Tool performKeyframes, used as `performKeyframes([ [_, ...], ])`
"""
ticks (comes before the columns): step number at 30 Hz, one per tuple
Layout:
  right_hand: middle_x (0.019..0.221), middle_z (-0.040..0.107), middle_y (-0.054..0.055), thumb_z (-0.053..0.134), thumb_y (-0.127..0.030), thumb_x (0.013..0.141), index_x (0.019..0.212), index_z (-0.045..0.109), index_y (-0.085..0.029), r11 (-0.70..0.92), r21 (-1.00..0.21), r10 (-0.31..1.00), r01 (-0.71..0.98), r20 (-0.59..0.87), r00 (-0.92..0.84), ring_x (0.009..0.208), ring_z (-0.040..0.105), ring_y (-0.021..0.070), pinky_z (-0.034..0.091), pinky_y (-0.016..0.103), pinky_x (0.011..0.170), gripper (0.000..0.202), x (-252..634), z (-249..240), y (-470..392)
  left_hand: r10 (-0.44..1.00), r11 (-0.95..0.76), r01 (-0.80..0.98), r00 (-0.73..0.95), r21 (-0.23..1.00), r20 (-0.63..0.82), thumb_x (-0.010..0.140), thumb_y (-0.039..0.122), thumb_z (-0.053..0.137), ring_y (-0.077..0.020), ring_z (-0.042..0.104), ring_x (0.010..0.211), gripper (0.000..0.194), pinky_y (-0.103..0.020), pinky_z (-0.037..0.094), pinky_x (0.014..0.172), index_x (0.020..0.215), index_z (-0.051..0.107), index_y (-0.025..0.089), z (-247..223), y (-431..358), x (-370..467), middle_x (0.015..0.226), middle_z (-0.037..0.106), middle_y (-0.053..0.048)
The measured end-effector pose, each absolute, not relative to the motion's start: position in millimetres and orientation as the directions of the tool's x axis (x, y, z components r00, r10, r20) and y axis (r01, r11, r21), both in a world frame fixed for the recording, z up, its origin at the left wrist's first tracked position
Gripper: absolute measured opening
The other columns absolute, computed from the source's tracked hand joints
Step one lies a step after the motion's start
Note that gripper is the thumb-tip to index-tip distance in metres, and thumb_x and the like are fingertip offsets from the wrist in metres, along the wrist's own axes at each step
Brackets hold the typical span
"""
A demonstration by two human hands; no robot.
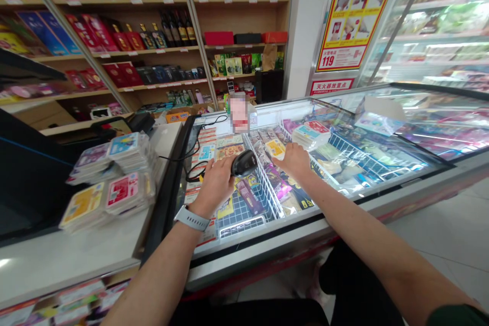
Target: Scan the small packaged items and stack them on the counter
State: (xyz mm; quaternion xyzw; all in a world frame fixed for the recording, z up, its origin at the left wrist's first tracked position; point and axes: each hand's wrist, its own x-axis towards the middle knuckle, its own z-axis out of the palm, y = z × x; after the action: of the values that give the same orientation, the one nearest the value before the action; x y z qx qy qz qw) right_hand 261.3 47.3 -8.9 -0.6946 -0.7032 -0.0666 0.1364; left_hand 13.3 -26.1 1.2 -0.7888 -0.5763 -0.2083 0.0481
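Observation:
My left hand [217,184], with a grey watch band on its wrist, is closed around a black handheld barcode scanner [244,163]. The scanner's head points right, above the glass top of a chest freezer [263,244]. Just right of it, my right hand [296,162] grips the near right edge of a flat clear pack with a yellow label [275,148]. That pack is close to the scanner but apart from it. Beyond my right hand, a stack of similar clear packs [311,135] with red and blue-green labels rests on the glass.
Stacks of clear packs with yellow, red, blue and purple labels [124,188] stand on the white counter [103,249] at left. A black cable [194,147] crosses the freezer's left side. An open white carton [382,114] sits farther right. Shelves of boxes and bottles [153,2] line the back.

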Motion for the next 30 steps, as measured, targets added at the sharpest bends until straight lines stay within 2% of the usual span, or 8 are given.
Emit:
performKeyframes([
  [8, 0.122, 0.067, 0.017, 0.068, -0.038, 0.091, 0.136, 0.046, -0.013, 0.087, -0.182, 0.963, 0.979, 0.269, -0.036, 0.109, 0.068, 0.0300, 0.050, 0.034, 0.087, 0.057, 266.6, -7.1, 50.4, 0.887, -0.333, 0.927, 0.248, 0.169, 0.390, 0.084, 0.008, 0.050, -0.0301, 0.062, 0.129, 0.058, -0.057, 0.036, 0.120, 0.142, 0.051, 0.018, 0.6, -25.4, 12.3, 0.137, 0.068, -0.013],
  [13, 0.124, 0.067, 0.016, 0.064, -0.025, 0.091, 0.146, 0.040, -0.015, 0.133, -0.220, 0.960, 0.966, 0.272, -0.070, 0.111, 0.068, 0.0290, 0.050, 0.034, 0.092, 0.060, 269.7, -8.7, 54.9, 0.880, -0.349, 0.923, 0.263, 0.163, 0.396, 0.085, 0.007, 0.051, -0.0298, 0.064, 0.124, 0.057, -0.048, 0.046, 0.112, 0.141, 0.052, 0.015, 0.7, -24.5, 11.3, 0.135, 0.068, -0.014],
  [17, 0.128, 0.066, 0.016, 0.064, -0.018, 0.088, 0.148, 0.040, -0.014, 0.181, -0.231, 0.948, 0.956, 0.301, -0.107, 0.114, 0.066, 0.0302, 0.051, 0.036, 0.095, 0.064, 271.6, -11.2, 57.9, 0.880, -0.349, 0.923, 0.263, 0.163, 0.396, 0.084, 0.007, 0.054, -0.0310, 0.065, 0.122, 0.058, -0.048, 0.048, 0.110, 0.141, 0.053, 0.014, -0.8, -23.3, 10.8, 0.134, 0.069, -0.014],
  [22, 0.129, 0.063, 0.018, 0.062, -0.014, 0.088, 0.149, 0.039, -0.013, 0.244, -0.246, 0.930, 0.938, 0.332, -0.155, 0.114, 0.066, 0.0313, 0.051, 0.038, 0.098, 0.066, 272.4, -12.6, 58.4, 0.881, -0.353, 0.917, 0.260, 0.185, 0.395, 0.083, 0.005, 0.055, -0.0317, 0.066, 0.120, 0.058, -0.049, 0.050, 0.108, 0.140, 0.054, 0.013, -3.3, -21.1, 10.3, 0.133, 0.069, -0.015],
  [30, 0.130, 0.064, 0.019, 0.062, -0.015, 0.090, 0.151, 0.037, -0.012, 0.237, -0.221, 0.936, 0.946, 0.312, -0.161, 0.112, 0.068, 0.0310, 0.053, 0.038, 0.095, 0.066, 269.9, -8.4, 54.9, 0.871, -0.362, 0.919, 0.272, 0.159, 0.409, 0.083, 0.006, 0.057, -0.0301, 0.069, 0.116, 0.056, -0.047, 0.051, 0.107, 0.139, 0.055, 0.016, -2.0, -22.5, 10.2, 0.126, 0.073, -0.013],
])
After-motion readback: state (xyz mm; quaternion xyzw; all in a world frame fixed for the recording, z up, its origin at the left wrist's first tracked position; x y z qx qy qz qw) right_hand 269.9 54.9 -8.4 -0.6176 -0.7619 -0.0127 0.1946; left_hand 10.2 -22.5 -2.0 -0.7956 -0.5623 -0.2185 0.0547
